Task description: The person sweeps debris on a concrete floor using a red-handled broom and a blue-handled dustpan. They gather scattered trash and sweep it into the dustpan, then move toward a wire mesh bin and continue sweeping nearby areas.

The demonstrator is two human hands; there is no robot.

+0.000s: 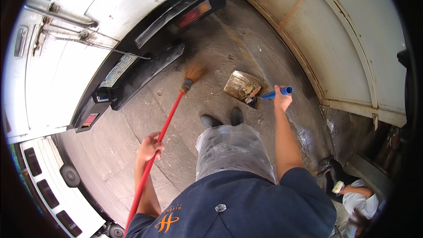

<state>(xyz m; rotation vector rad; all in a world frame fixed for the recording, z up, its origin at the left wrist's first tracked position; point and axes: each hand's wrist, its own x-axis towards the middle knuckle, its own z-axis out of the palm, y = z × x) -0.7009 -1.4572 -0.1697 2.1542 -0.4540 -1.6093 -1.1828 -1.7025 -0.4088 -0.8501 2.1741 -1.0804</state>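
A broom (169,114) with a red stick and brown bristles rested its head on the concrete floor (110,150) just behind a white van (79,39), its bristles close to the black bumper (150,68). The left hand (149,147) was clenched around the stick partway up. The right hand (282,101) gripped the blue handle of a dustpan (243,88), which sat on the floor to the right of the bristles, holding scraps of yellow, brown and red litter. Two dark shoes (222,118) stood between broom and pan, below a clear plastic apron (231,147) worn over a navy shirt (246,202) with an orange emblem at its lower left. A red tail light (191,16) showed above the bumper, and a pale metal gate (335,31) closed the right side. At lower right another person (354,194) in white crouched, holding a small pale object.
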